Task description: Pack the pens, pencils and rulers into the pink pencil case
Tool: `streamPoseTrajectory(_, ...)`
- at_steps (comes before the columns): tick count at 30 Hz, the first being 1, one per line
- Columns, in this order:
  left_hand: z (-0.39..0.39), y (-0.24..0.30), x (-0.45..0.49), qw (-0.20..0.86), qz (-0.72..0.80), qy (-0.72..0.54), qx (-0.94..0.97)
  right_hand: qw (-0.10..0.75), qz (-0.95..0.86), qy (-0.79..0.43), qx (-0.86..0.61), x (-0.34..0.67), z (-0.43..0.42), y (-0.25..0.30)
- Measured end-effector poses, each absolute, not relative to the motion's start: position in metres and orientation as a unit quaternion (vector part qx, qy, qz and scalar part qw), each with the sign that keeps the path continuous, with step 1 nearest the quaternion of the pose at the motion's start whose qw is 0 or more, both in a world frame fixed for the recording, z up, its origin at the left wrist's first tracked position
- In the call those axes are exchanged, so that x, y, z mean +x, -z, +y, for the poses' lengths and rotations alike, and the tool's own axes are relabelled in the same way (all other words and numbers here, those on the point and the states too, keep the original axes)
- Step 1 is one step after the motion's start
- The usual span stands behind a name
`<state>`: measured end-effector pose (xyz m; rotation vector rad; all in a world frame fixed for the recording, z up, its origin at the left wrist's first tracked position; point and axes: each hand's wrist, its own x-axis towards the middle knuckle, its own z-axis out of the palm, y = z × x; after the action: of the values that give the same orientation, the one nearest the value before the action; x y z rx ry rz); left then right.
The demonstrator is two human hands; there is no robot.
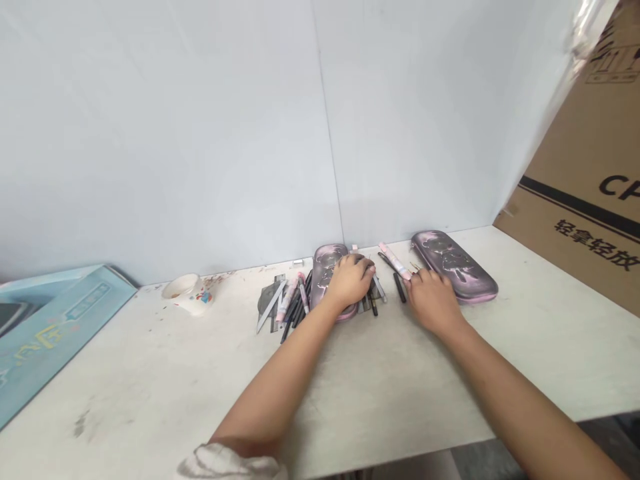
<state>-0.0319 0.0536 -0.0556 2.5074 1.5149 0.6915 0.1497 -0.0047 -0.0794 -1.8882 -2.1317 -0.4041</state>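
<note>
On my white counter (pixel 540 347) lies a pink pencil case (pixel 454 267) and, to its left, a matching pink pencil case (pixel 326 261), with a loose spread of dark pens (pixel 295 310) and a pink marker (pixel 395 261) between and beside them. Further left sit a white painted cup (pixel 187 293) and a pale blue box (pixel 55 333).

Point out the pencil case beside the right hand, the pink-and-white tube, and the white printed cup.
Right pencil case (pixel 453 265): head view, on the printed figure on its lid.
Pink-and-white tube (pixel 395 261): head view, on the middle of its length.
White printed cup (pixel 200 297): head view, on its printed side.
</note>
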Motion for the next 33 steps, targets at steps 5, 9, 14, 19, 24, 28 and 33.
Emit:
streamPoseTrajectory(5,0.055,0.037,-0.002,0.456,0.479,-0.478,0.578,0.216,-0.759,0.167,-0.591,0.142,-0.003,0.077)
streamPoseTrajectory(9,0.049,0.018,0.027,0.683,0.355,-0.546,0.331,0.240,-0.797,0.179,-0.525,0.135,-0.005,0.074)
streamPoseTrajectory(14,0.073,-0.011,0.014,0.676,0.326,-0.626,0.210,0.256,-0.820,0.183,-0.478,0.131,-0.014,0.067)
streamPoseTrajectory(19,0.112,-0.015,-0.026,0.521,0.467,-0.659,0.278,0.253,-0.808,0.151,-0.511,0.137,-0.015,0.068)
streamPoseTrajectory(24,0.122,0.021,-0.010,0.473,0.556,-0.531,0.429,0.173,-0.769,0.132,-0.601,0.145,-0.006,0.074)
streamPoseTrajectory(28,0.121,0.038,0.003,0.412,0.580,-0.429,0.557,0.167,-0.785,0.114,-0.585,0.141,-0.005,0.079)
streamPoseTrajectory(33,0.107,0.041,-0.010,0.291,0.564,-0.286,0.718,0.165,-0.828,0.097,-0.528,0.130,-0.004,0.087)
